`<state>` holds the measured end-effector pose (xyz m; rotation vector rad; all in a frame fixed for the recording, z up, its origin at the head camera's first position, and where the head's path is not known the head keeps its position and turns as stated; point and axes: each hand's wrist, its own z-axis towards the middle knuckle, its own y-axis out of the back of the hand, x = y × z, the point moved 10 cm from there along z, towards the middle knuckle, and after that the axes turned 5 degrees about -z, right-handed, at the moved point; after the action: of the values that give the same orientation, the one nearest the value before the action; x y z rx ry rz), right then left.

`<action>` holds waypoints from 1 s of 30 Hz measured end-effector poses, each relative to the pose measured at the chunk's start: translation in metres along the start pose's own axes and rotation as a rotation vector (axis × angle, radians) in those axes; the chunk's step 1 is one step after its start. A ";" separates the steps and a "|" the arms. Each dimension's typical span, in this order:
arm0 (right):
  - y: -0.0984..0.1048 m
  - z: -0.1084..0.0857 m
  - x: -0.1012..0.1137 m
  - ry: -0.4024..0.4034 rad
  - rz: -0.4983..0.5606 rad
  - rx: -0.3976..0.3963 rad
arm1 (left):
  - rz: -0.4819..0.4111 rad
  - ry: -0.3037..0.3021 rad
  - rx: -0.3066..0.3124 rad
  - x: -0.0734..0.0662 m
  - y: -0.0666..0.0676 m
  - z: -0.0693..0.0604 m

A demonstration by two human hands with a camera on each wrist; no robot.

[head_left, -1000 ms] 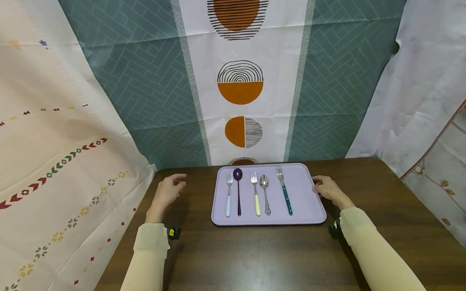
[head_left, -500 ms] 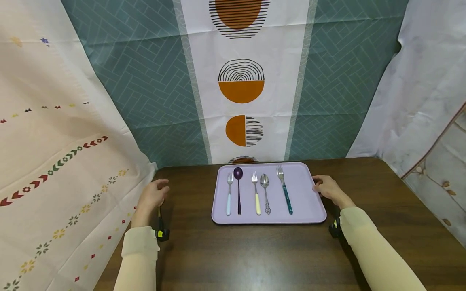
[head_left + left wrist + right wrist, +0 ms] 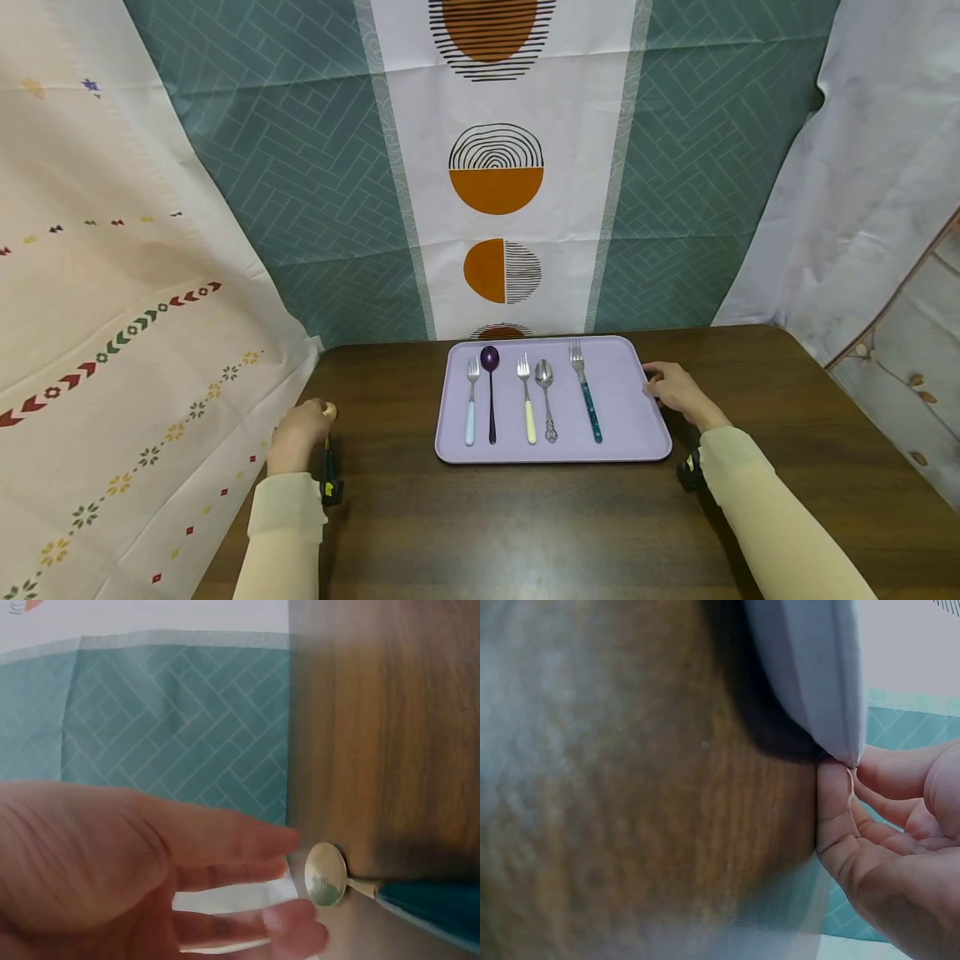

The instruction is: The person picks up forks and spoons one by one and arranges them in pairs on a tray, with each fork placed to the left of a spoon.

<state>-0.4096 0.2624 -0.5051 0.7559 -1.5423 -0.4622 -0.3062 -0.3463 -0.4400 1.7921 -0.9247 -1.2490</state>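
Note:
In the head view my left hand [image 3: 297,435] is low over the table's left side, beside a spoon with a gold bowl [image 3: 330,410] and a dark green handle [image 3: 328,467]. The left wrist view shows that spoon [image 3: 326,874] just beyond the fingertips [image 3: 281,841], which are apart and hold nothing. On the right, my right hand [image 3: 678,390] pinches the right edge of a lilac tray [image 3: 633,417]; the right wrist view has thumb and finger at the tray's rim [image 3: 840,690]. Several pieces of cutlery lie on the tray, among them a purple spoon [image 3: 490,359] and a teal-handled fork [image 3: 588,400].
Also on the tray are a light-blue-handled fork [image 3: 471,408], a yellow-handled fork [image 3: 529,412] and a silver spoon [image 3: 546,383]. A brown wooden table [image 3: 525,533] carries everything. Patterned cloths [image 3: 337,167] hang behind it and at both sides.
My left hand has moved leftward and down to the gold spoon, whose bowl now shows past the fingers. The right hand and the tray stay where they were.

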 end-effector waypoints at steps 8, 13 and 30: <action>0.001 -0.002 0.002 -0.003 -0.004 0.004 | -0.057 0.064 0.128 0.086 -0.056 0.069; 0.001 -0.002 0.003 0.003 -0.002 -0.001 | -0.089 0.092 0.139 0.060 -0.047 0.036; 0.002 -0.002 0.002 0.004 0.011 -0.006 | -0.119 0.166 0.093 0.021 -0.028 -0.008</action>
<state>-0.4078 0.2630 -0.5016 0.7434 -1.5397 -0.4563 -0.2892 -0.3506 -0.4715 2.0163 -0.8039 -1.1242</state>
